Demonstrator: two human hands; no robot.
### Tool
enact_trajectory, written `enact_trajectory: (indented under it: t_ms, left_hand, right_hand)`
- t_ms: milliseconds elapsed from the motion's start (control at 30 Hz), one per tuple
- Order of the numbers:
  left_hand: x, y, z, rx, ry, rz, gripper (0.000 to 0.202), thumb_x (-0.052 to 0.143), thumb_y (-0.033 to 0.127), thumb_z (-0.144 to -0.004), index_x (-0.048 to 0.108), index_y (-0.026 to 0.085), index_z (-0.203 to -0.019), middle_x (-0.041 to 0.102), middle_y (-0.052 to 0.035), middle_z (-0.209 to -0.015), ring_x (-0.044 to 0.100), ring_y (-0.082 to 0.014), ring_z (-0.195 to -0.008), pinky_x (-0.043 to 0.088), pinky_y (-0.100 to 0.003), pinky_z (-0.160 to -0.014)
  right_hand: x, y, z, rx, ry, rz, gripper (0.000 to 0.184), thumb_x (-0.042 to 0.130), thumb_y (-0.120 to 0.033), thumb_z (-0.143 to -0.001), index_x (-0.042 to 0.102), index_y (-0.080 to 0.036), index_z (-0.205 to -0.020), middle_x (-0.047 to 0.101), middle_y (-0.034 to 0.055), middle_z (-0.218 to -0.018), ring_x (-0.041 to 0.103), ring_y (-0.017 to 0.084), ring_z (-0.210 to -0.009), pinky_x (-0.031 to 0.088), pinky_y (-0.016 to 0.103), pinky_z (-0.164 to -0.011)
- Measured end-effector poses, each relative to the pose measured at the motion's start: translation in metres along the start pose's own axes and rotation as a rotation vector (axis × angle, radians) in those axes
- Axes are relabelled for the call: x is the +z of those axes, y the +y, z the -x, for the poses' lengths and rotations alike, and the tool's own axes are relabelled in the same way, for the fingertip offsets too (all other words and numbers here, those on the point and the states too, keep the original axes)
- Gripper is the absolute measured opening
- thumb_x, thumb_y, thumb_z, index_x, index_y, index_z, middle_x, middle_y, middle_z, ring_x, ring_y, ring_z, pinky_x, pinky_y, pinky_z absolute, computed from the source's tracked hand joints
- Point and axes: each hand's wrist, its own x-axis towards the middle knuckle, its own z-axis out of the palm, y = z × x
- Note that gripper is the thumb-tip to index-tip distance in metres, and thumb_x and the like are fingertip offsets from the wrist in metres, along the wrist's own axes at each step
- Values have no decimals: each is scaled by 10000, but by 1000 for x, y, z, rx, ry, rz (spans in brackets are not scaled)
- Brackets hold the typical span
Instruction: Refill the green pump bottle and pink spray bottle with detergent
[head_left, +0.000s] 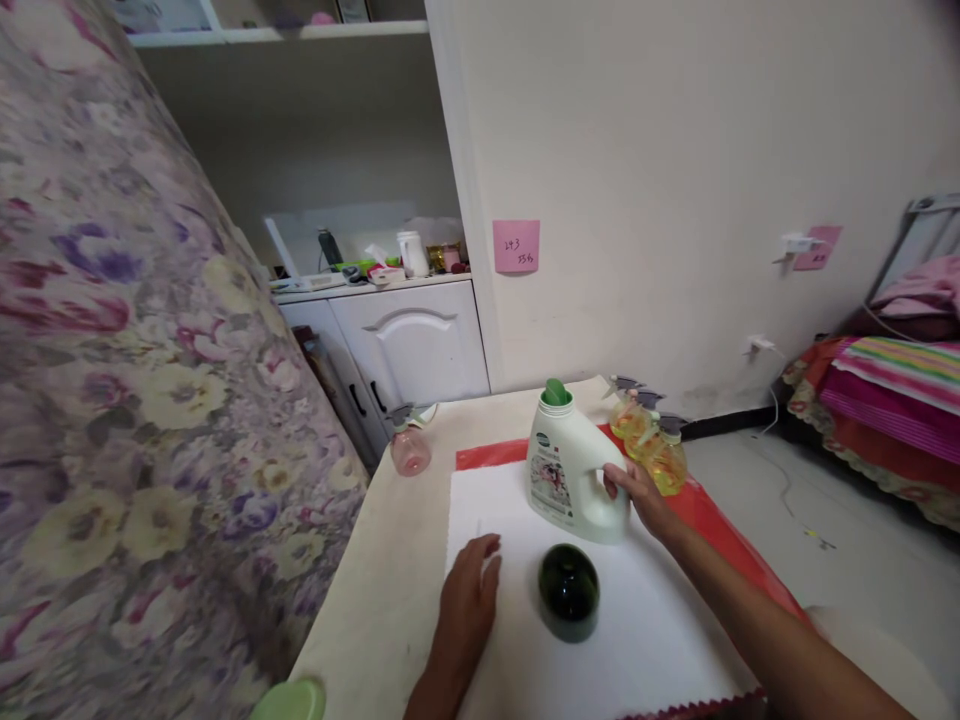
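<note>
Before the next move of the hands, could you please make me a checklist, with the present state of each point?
1. Right hand on the handle of the pale green jug: ok, gripping it.
2. Left hand free: ok, nothing seen in it.
3. Jug uncapped: ok, green spout shows at the top.
4. Jug base fully on white sheet: cannot tell.
5. Dark green rounded piece steadied by a hand: not ok, neither touches it.
6. Yellow spray bottles well away from right hand: not ok, they look close.
</note>
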Motion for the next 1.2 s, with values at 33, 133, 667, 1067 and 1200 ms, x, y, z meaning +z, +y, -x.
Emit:
enact_trajectory:
  t_ms: [33,133,667,1067,1200]
  left_hand:
    - [5,12,-2,24,-78,33,246,588,324,-812,685,239,-1021,706,-96,-1085,629,-281,-996,455,-421,-925]
    - [18,38,-4,129,-283,63,273,536,293,-861,643,247,-1107,681,-77,-1154,599,-248,-1081,448,-405,-962]
    - [56,43,-8,137,-347,295,338,734,99,-674,707,217,-990,697,-58,-1079,608,-240,-1054,441,-343,-963]
    - [59,40,-7,141,-331,364,294,714,87,-666,718,212,-931,704,-48,-983,625,-226,-962,461,-325,-891]
    - [60,38,-7,141,-324,367,304,699,82,-669,720,208,-945,701,-55,-1005,621,-228,-987,453,-329,-910]
  right_hand:
    - [0,0,0,-1,-7,-6,464,511,-579,-789,465,-199,-526,451,-23,-537,407,130,-530,319,262,-522]
    - [1,1,-1,-1,-38,-31,451,512,-558,-792,463,-201,-521,439,-26,-533,396,129,-528,313,266,-527]
    - [-6,4,-21,96,-227,-69,474,528,-568,-752,511,-203,-451,477,-8,-445,434,138,-470,323,277,-506]
    - [-1,-37,-21,48,-83,-45,492,559,-528,-795,424,-212,-443,408,-43,-389,365,112,-425,273,278,-503]
    - [-27,-69,-11,43,-84,-9,500,566,-537,-801,433,-206,-451,404,-46,-384,355,102,-419,251,273,-484]
